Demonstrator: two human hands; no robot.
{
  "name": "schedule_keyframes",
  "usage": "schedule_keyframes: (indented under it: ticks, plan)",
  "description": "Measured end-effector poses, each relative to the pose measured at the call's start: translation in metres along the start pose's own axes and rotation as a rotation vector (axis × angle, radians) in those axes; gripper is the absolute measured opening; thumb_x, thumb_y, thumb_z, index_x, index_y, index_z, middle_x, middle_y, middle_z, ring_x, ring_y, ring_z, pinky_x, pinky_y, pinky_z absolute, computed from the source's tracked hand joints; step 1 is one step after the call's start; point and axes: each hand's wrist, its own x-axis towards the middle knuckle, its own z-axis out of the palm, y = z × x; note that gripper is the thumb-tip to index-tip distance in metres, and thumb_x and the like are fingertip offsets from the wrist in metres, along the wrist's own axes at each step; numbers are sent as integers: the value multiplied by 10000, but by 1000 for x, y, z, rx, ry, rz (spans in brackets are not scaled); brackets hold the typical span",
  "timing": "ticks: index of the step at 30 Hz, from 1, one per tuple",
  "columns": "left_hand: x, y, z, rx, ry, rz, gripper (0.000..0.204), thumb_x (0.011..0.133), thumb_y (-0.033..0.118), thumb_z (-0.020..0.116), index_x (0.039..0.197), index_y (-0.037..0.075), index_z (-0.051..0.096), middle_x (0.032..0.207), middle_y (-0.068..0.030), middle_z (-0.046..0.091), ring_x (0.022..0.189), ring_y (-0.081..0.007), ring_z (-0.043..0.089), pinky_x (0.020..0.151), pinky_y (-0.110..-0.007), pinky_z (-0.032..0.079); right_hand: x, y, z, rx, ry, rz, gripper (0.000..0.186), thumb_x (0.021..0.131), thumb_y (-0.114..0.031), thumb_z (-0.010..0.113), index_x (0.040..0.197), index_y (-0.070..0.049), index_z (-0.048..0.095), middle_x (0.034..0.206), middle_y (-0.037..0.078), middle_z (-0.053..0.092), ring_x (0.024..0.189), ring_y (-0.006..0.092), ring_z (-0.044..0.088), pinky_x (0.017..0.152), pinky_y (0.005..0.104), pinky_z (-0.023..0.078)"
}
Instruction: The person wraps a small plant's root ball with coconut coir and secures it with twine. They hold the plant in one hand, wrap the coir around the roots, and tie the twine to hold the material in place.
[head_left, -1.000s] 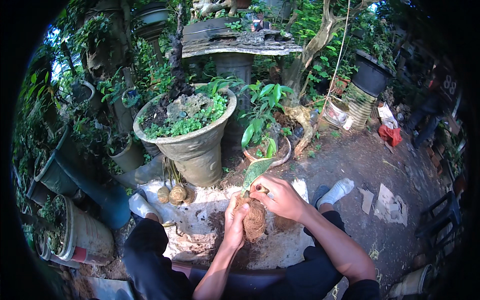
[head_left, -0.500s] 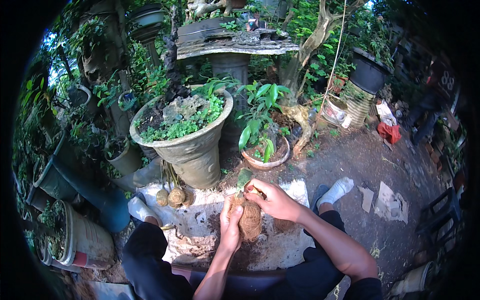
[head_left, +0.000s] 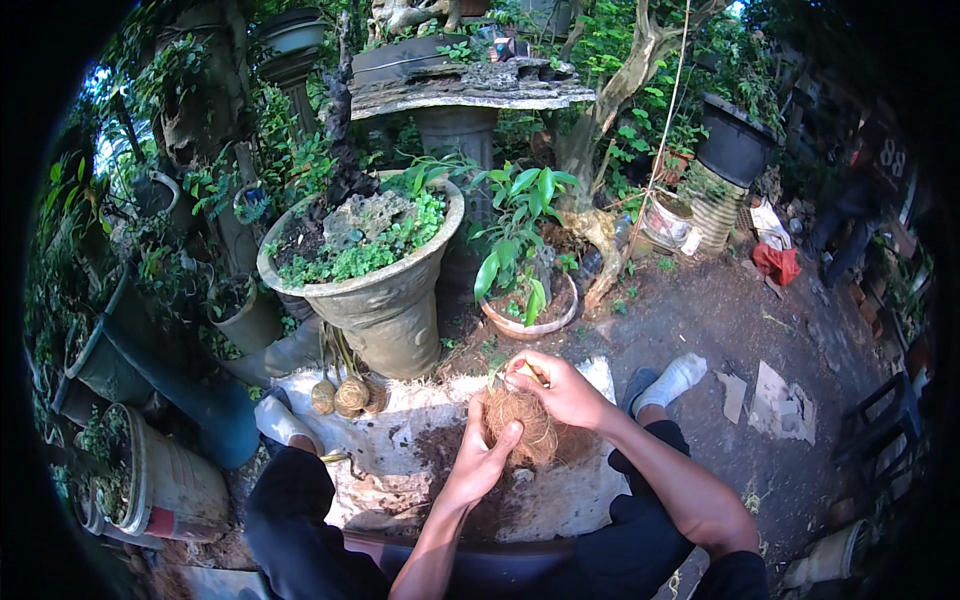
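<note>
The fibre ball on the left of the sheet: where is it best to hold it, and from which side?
Probably grip the fibre ball around its round middle, from above: stems rise from its top, and other balls flank it.

A seated person holds a round brown ball of coconut fibre (head_left: 527, 430) above a dirty white sheet (head_left: 400, 440) spread on the bare soil. The left hand (head_left: 482, 455) cups the ball from the side and below, thumb pressed on its front. The right hand (head_left: 560, 385) closes over the ball's top, where a small green shoot (head_left: 497, 378) sticks out by the fingers. Three smaller wrapped fibre balls (head_left: 345, 395) lie at the sheet's far edge, at the foot of a large grey stone urn planter (head_left: 385, 310) filled with low green plants. Just to its right stands a shallow terracotta bowl (head_left: 535, 320) with a broad-leaved plant.
</note>
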Motion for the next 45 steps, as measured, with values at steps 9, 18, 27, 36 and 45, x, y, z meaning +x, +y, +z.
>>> schedule_keyframes:
  ticks: [9,18,27,36,45]
  plan:
    - [-1,3,-3,-149,-6,107,585,902,133,666,1375,-6,352,1179,-80,570,1072,-124,533,943,-293,432,4,20,-12,117,-161,201,213,986,-209,539,1071,-14,549,931,-7,591,869,62,496,782,248,430]
    - [-5,7,-1,-221,86,126,665,911,272,661,1416,21,308,1066,-63,610,742,-63,567,531,-189,446,2,25,-7,123,-206,116,296,979,-168,547,1230,-17,502,1136,25,597,1041,76,515,919,264,429]
    - [-2,10,-6,-551,128,56,534,1012,364,428,1435,72,285,1346,-104,478,1241,-236,473,1060,-429,383,-5,6,-2,-92,-89,90,297,954,-60,508,1246,-18,478,1115,111,618,1030,158,582,871,308,460]
    - [2,10,-12,-463,121,108,540,977,487,442,1323,73,438,1257,-99,550,1160,-217,531,984,-386,448,-10,-9,4,-438,-70,-21,348,923,-144,501,1250,-51,426,1006,281,620,942,440,609,780,511,470]
    - [6,16,-21,-645,228,67,601,939,594,441,1292,108,476,1197,-64,572,1100,-213,541,922,-372,428,-21,-37,15,-489,-169,-113,259,956,-232,519,1158,-79,465,864,237,641,795,446,617,645,519,479]
